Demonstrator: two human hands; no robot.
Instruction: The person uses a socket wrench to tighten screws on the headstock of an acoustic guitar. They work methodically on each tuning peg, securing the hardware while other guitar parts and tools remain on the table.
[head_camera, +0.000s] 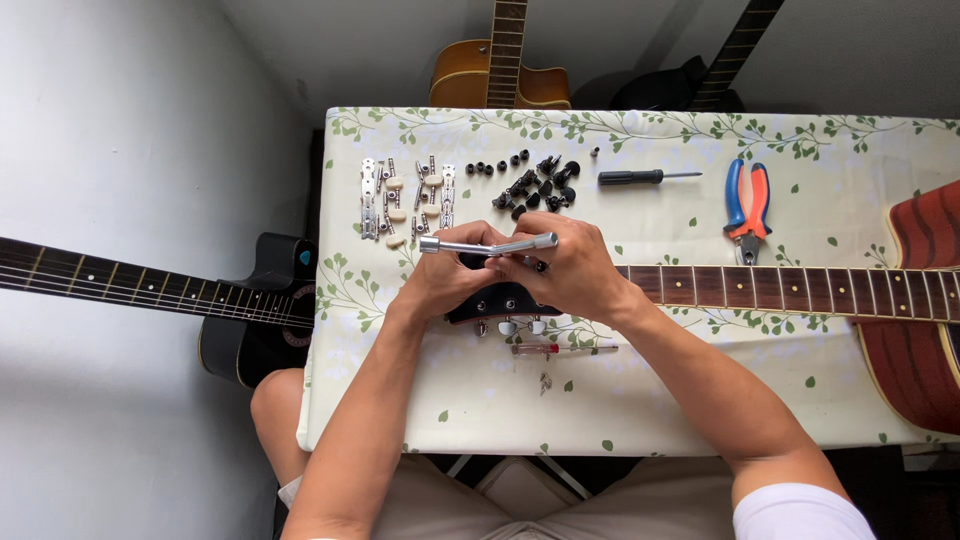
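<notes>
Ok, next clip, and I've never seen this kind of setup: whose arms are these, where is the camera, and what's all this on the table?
There is no machine here. One camera sits on a person's head and looks down at their own bare hands. The left hand and right hand together hold a silver metal wrench over the headstock of a red guitar lying across a leaf-patterned tablecloth. Behind the hands lie silver tuning pegs, small black parts, a black screwdriver and blue-and-orange pliers. A small red-handled screwdriver lies nearer the person. More guitars stand around the table.
</notes>
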